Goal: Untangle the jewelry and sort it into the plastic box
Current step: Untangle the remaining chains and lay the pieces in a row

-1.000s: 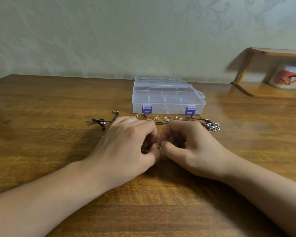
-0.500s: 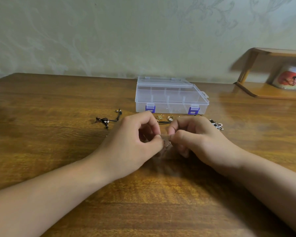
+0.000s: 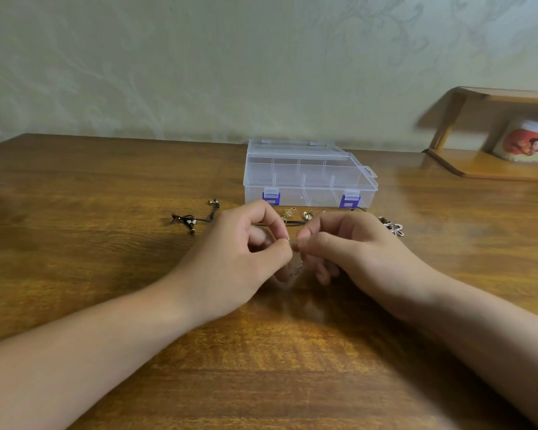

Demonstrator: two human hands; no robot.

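Head view: the left hand point(image 3: 246, 259) and right hand point(image 3: 348, 252) each pinch a fine chain point(image 3: 298, 268) between them, lifted off the table point(image 3: 106, 243). The plastic box point(image 3: 308, 178), at twelve o'clock, is latched and looks empty; loose jewelry point(image 3: 295, 215) lies before it. Sorting seems barely begun. Free room lies at nine and six o'clock.

Dim warm light, soft shadows under forearms, blurred edges, wide-angle bowing

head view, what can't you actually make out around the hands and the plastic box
- Thin chain pinched between left hand and right hand: blurred, mostly hidden by fingers.
- Plastic box: contents unclear through the closed lid.
- Silver pendant: partly behind the right hand.
- Mug: cut off by the right edge.
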